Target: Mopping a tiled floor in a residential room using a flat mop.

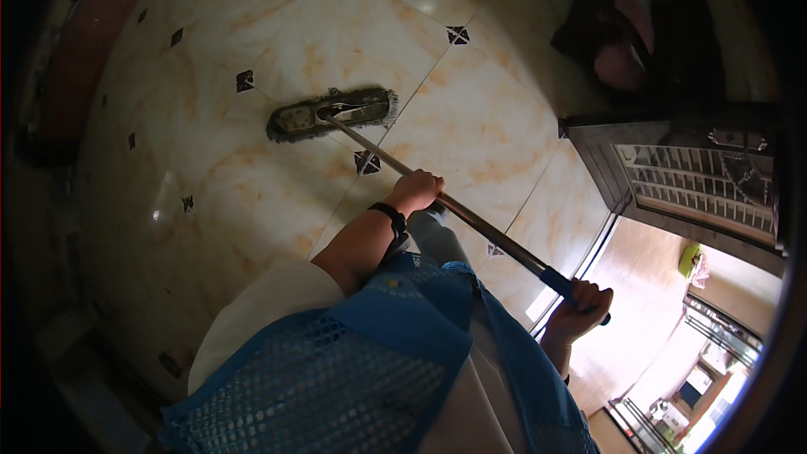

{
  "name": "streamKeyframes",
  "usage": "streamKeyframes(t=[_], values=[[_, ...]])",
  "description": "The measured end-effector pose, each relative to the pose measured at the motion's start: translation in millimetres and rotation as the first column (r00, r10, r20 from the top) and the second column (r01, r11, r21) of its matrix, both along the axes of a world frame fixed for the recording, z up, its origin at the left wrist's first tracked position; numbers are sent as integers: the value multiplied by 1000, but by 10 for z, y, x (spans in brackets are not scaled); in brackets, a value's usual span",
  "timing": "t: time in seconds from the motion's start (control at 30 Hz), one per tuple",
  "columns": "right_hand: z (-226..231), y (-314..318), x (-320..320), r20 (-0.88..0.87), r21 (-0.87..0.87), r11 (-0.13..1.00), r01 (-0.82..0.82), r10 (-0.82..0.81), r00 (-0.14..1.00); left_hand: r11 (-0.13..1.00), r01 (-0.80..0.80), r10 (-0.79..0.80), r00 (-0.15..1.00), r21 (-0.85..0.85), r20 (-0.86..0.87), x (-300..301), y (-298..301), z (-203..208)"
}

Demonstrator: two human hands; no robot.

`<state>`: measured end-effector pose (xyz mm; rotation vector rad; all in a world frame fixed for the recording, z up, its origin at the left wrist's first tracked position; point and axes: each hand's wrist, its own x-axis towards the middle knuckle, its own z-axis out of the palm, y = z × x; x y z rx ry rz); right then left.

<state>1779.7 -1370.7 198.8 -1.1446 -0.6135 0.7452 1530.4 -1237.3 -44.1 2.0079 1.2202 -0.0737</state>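
Observation:
A flat mop [294, 119] with a grey fringed head lies on the tiled floor [210, 160], left of centre. Its metal pole [487, 227] slants down to the right and ends in a blue grip [556, 281]. Partway along the pole, my left hand [418, 191] has its fingers wrapped round the metal; a black band circles that wrist. My right hand [580, 313] is closed round the blue grip near the pole's end. The blue mesh vest on my body covers the lower part of the view, and one leg shows below the pole.
To the right, a dark louvred door [702, 181] stands beside a bright doorway [639, 286]. A green object [691, 261] sits beyond it. Dark, bulky things with pinkish cloth [636, 21] are at the upper right. Reddish-brown furniture [88, 50] edges the upper left.

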Motion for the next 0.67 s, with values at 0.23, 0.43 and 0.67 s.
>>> streamKeyframes(t=[0.23, 0.43, 0.67], values=[[-283, 242, -450, -132, -103, 990, -94, 80, 988, 991, 81, -83, 996, 105, 16, -513, 207, -264], [-392, 603, -291, 201, -267, 801, -535, 589, 782, 971, 188, -191, 982, 145, 4, -461, 419, 364], [-207, 1021, -411, 219, -332, 687, -647, 723, 655, 994, -104, 106, 976, -19, 192, -590, 652, 324]])
